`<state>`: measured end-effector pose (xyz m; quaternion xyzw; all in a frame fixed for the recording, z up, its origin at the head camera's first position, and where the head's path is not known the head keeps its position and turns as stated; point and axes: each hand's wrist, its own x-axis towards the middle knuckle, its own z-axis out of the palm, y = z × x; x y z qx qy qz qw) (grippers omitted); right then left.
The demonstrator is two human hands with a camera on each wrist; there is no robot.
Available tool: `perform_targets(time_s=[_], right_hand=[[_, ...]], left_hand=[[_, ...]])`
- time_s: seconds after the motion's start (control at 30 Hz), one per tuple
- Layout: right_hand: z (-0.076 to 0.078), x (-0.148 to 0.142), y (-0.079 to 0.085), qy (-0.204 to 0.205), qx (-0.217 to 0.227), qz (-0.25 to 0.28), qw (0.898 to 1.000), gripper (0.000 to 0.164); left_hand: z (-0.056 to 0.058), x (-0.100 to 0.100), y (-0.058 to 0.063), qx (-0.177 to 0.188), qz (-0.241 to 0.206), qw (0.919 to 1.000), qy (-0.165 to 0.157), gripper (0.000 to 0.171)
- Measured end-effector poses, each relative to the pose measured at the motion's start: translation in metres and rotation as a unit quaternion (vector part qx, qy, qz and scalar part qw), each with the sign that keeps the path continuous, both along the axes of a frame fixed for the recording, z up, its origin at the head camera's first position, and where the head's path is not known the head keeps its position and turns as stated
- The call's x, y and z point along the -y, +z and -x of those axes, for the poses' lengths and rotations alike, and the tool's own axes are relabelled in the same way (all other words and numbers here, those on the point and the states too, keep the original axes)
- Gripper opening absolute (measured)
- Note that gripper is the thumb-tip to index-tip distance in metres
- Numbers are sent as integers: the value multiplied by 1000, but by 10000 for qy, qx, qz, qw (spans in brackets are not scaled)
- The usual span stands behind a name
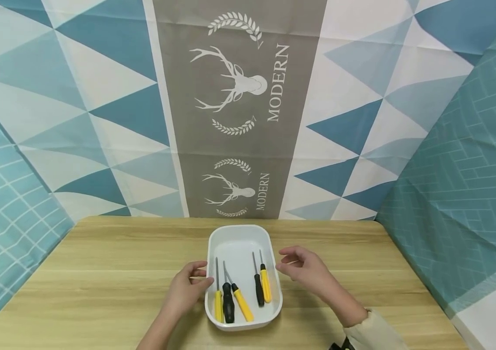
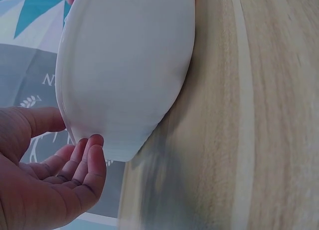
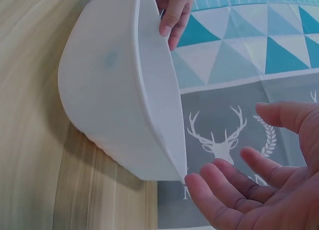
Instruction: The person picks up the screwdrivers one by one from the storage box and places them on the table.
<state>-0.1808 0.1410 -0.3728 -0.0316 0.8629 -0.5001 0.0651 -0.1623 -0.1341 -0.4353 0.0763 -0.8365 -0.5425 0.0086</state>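
A white plastic tray (image 1: pixel 239 240) stands on the table with several screwdrivers in it. Along its left side lie a thin yellow screwdriver (image 1: pixel 218 305), a thick black screwdriver (image 1: pixel 228 305) and a yellow one with a black collar (image 1: pixel 242 302). Toward the right wall are a slim black screwdriver (image 1: pixel 258 290) and another yellow screwdriver (image 1: pixel 266 286). My left hand (image 1: pixel 188 287) grips the tray's left rim, thumb at the edge and fingertips against the outer wall (image 2: pixel 124 75). Just off the right rim, my right hand (image 1: pixel 302 267) hovers with loosely bent fingers, holding nothing.
The wooden table (image 1: pixel 121 272) extends to both sides of the tray. Behind it hangs a patterned cloth (image 1: pixel 230 146) with deer heads and triangles. Teal tiled-pattern cloths (image 1: pixel 471 194) flank the table. A pale sleeve (image 1: pixel 375 333) covers the right forearm.
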Motion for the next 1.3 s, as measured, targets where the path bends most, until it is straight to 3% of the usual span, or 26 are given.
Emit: perform_targets(time_s=[0.53,1.3], right_hand=[[2,31,-7,955,216,73,9952,39],[0,53,-21,1284,465,69,9906,38]], left_hand=[[-3,-1,0,-61,-63,10000,-3,45],[-2,-2,1,-109,-129,9998,49,45]])
